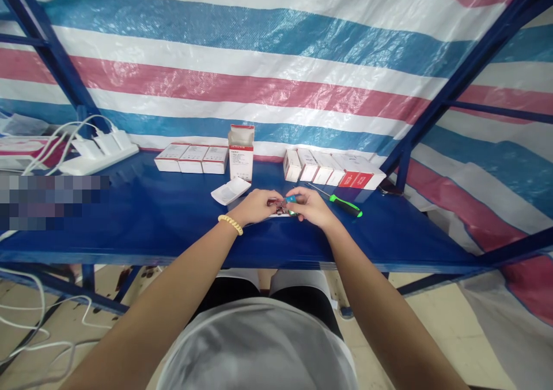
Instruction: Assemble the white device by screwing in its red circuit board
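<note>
In the head view my left hand (257, 204) and my right hand (316, 208) meet over a small electronic device at the front of the blue table. A circuit board with red and dark parts (280, 207) shows between the fingers, with a strip of white casing (280, 215) under it. My left fingers are closed on the board's left side. On the right, my thumb and fingers pinch around a small blue block-shaped part (291, 199); a green bit shows below it. Fingers hide much of the device. A white plastic cover (231, 191) lies just beyond my left hand.
A green-and-black screwdriver (345, 204) lies right of my hands. An upright open carton marked DETECTOR (241, 158) stands behind, between boxes on the left (192, 158) and right (319, 168). A white power strip (101, 155) with cables sits at the far left.
</note>
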The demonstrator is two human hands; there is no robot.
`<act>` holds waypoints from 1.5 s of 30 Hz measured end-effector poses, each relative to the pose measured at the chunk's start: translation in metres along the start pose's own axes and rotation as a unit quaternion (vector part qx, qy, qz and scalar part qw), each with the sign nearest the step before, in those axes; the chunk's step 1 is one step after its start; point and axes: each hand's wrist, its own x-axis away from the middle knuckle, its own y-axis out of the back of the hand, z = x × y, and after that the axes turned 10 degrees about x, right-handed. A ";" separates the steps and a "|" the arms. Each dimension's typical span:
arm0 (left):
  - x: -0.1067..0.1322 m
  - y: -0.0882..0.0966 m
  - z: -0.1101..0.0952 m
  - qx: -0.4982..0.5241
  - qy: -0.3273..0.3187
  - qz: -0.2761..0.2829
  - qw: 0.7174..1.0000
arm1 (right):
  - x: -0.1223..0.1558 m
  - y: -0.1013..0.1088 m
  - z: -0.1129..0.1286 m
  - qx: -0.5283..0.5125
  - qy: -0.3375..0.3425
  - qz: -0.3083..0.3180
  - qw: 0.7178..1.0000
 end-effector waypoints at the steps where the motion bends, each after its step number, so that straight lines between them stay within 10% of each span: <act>1: 0.000 0.000 0.000 0.002 -0.006 0.007 1.000 | 0.000 0.000 0.000 -0.001 -0.001 0.004 1.000; 28: -0.005 -0.002 -0.004 -0.064 0.038 0.001 0.997 | 0.001 -0.001 0.001 0.010 -0.007 0.022 1.000; 45: 0.002 0.005 -0.006 0.078 0.109 -0.022 0.991 | -0.001 -0.002 -0.004 0.023 0.000 0.002 1.000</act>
